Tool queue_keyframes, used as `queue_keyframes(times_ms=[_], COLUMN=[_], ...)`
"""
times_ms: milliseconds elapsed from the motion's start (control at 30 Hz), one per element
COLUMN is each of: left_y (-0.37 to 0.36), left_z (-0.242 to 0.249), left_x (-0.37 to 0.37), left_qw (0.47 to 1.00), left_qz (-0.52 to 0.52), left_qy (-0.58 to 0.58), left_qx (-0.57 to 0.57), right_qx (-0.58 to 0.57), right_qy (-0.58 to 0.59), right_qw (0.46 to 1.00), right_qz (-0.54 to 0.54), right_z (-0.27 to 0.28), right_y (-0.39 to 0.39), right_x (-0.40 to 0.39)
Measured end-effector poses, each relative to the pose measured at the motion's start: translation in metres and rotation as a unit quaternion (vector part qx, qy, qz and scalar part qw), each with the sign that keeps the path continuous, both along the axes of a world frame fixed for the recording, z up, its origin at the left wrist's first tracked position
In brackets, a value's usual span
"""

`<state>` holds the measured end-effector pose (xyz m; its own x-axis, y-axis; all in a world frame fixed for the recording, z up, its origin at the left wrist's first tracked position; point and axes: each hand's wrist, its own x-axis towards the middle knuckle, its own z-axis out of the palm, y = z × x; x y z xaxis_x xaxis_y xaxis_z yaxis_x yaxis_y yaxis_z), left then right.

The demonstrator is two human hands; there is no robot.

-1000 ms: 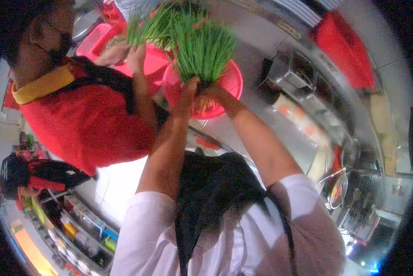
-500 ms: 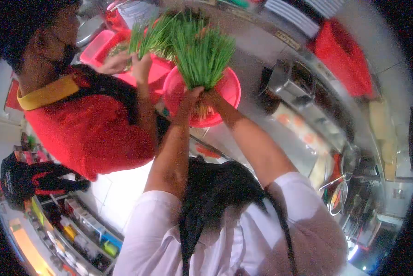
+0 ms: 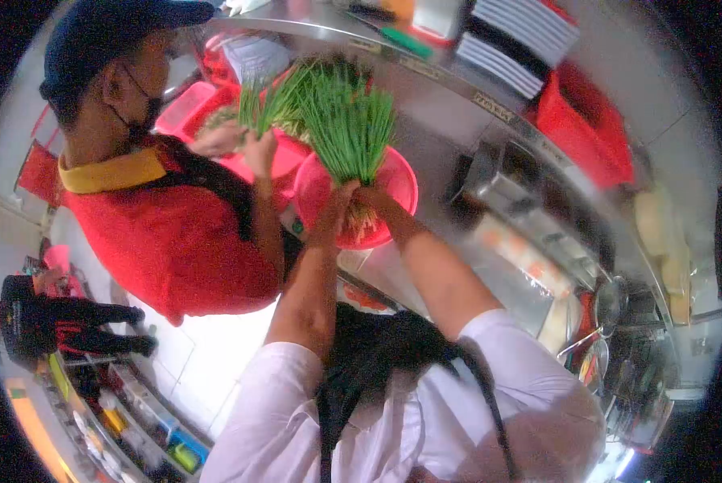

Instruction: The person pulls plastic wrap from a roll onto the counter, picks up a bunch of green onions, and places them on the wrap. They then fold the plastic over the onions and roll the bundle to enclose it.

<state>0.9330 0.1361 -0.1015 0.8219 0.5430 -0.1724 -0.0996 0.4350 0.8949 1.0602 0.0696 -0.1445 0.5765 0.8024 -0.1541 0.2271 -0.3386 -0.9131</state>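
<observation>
A thick bunch of green onions [image 3: 346, 133] stands with its leaves fanning away from me and its pale root ends pointing toward me. My left hand [image 3: 342, 193] and my right hand [image 3: 370, 196] are side by side, closed around its lower stalks. Under the bunch is a round pink basin [image 3: 401, 175], and the root ends hang over its inside. My fingers are partly hidden by the backs of my hands and the stalks.
On my left a co-worker in a red shirt [image 3: 168, 249] holds a smaller bunch of greens [image 3: 255, 111] above a pink tub [image 3: 276, 167]. More greens [image 3: 297, 97] lie behind. Metal containers [image 3: 510, 173] and a red bin [image 3: 582, 129] are to the right.
My view has tilted up a little, so the basin, bunch and hands sit lower in the picture. Both hands keep hold of the bunch. The co-worker's head has come further into view.
</observation>
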Motion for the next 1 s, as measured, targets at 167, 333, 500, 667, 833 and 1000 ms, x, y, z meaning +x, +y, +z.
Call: queue_keyframes(times_ms=[167,333,500,667,833,1000], left_y=[0.022,-0.004,-0.015,-0.056,-0.098,-0.13], left_z=[-0.042,0.032,0.056,0.121,0.164,0.19], left_x=[0.01,0.01,-0.003,-0.038,-0.065,-0.054], left_qw=[0.992,0.991,0.967,0.969,0.961,0.905], left_qz=[-0.094,-0.006,0.015,0.054,0.044,0.005], left_qy=[-0.081,0.069,-0.02,-0.09,-0.13,-0.118], left_qx=[0.01,0.115,0.255,0.223,0.241,0.41], right_qx=[0.117,0.221,0.204,0.273,0.317,0.307], right_qy=[0.02,0.227,0.087,0.015,0.153,0.083], right_qw=[0.991,0.949,0.974,0.962,0.935,0.944], right_qz=[0.054,0.001,0.038,0.005,-0.052,-0.085], right_z=[-0.067,0.033,0.113,0.171,0.182,0.26], right_y=[0.027,-0.024,-0.049,-0.073,-0.117,-0.16], right_x=[0.027,-0.01,-0.029,-0.068,-0.076,-0.099])
